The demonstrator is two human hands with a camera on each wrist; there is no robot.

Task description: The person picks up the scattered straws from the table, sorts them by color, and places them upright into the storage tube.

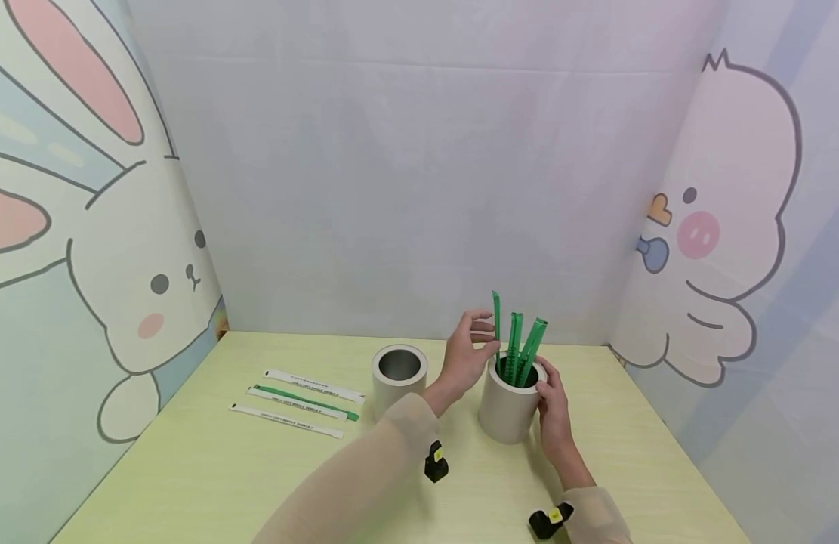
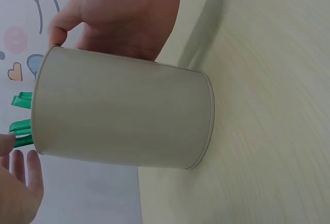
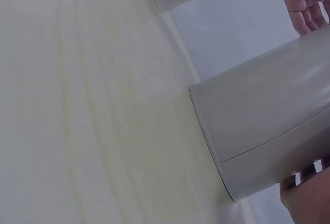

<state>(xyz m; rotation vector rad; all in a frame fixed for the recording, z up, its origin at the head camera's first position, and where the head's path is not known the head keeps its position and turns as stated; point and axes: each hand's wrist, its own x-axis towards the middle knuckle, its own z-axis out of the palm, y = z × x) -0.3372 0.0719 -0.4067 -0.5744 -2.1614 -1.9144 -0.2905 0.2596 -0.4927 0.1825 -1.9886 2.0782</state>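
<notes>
A light-grey cylindrical canister (image 1: 506, 414) stands upright at the right, holding several green paper-wrapped sticks (image 1: 530, 351). My left hand (image 1: 464, 357) is at its mouth, pinching one green stick (image 1: 497, 317) between thumb and fingers; that stick's lower end is inside the canister. Around the canister's right side curves my right hand (image 1: 556, 412), gripping it near the rim. The left wrist view shows the canister wall (image 2: 124, 110) large, with green tips (image 2: 21, 126) past the rim. In the right wrist view the canister (image 3: 268, 116) hides much of both hands.
A second grey canister (image 1: 385, 393) stands left of the first, its visible interior dark and bare. Farther left on the pale yellow table (image 1: 188, 468) lie white wrapped sticks (image 1: 286, 421) and one green stick (image 1: 310, 403). Cartoon-printed cloth walls (image 1: 419, 189) surround the table.
</notes>
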